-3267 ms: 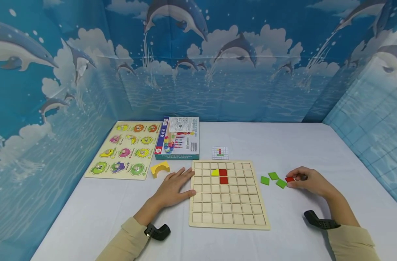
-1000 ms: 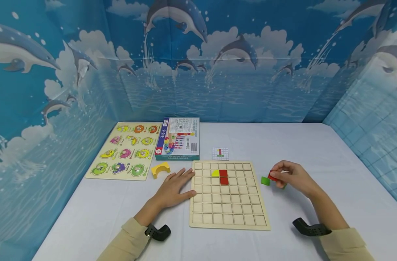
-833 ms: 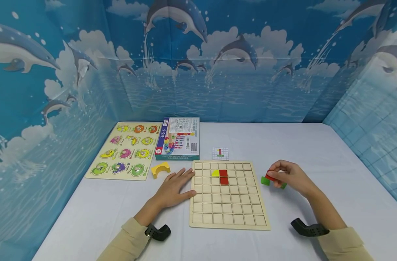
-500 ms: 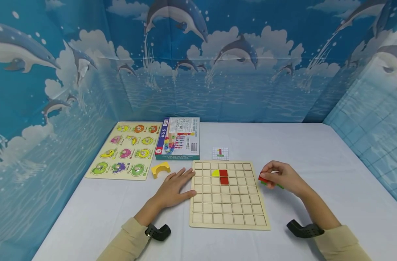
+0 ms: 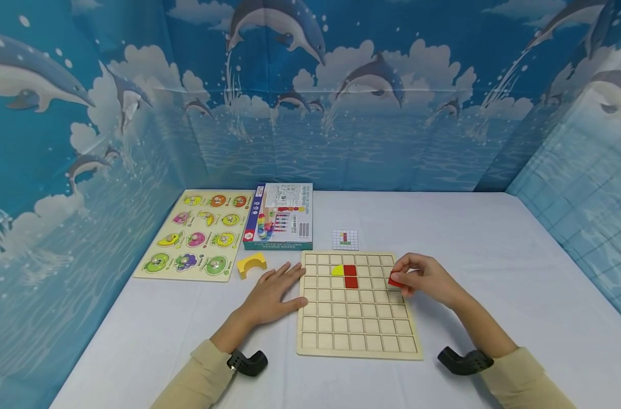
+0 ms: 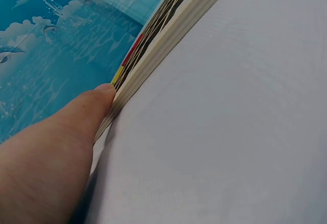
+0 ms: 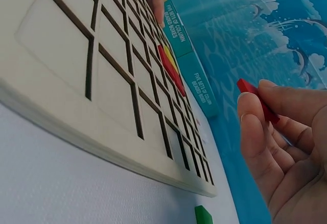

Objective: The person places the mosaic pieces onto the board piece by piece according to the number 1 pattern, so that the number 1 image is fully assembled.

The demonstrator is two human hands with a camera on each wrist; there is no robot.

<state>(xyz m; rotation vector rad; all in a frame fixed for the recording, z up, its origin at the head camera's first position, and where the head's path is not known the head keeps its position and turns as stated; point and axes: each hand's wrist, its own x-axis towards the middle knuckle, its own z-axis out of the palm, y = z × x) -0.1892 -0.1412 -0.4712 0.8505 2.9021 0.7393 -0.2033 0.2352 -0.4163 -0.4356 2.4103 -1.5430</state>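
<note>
My right hand (image 5: 424, 278) pinches a red square tile (image 5: 394, 280) between thumb and fingers, above the right edge of a wooden grid board (image 5: 356, 343). In the right wrist view the red tile (image 7: 258, 100) is tilted and apart from the board. Two red tiles (image 5: 350, 276) and a yellow piece with a rounded corner (image 5: 338, 270) lie in the board's upper cells. With fingers spread, my left hand (image 5: 272, 295) touches the board's left edge. One green tile (image 7: 203, 215) shows beside the board in the right wrist view; the right hand hides the green tiles in the head view.
A small printed grid card (image 5: 345, 240) lies behind the board. To the left are a yellow arch block (image 5: 251, 264), a boxed toy (image 5: 285, 218) and a fruit puzzle board (image 5: 193, 233). A dolphin-print curtain (image 5: 341, 142) surrounds the white table (image 5: 188, 324).
My right hand has picked up the red tile at the right and carried it left, past the green tiles, to over the board's right edge. The left hand has stayed put.
</note>
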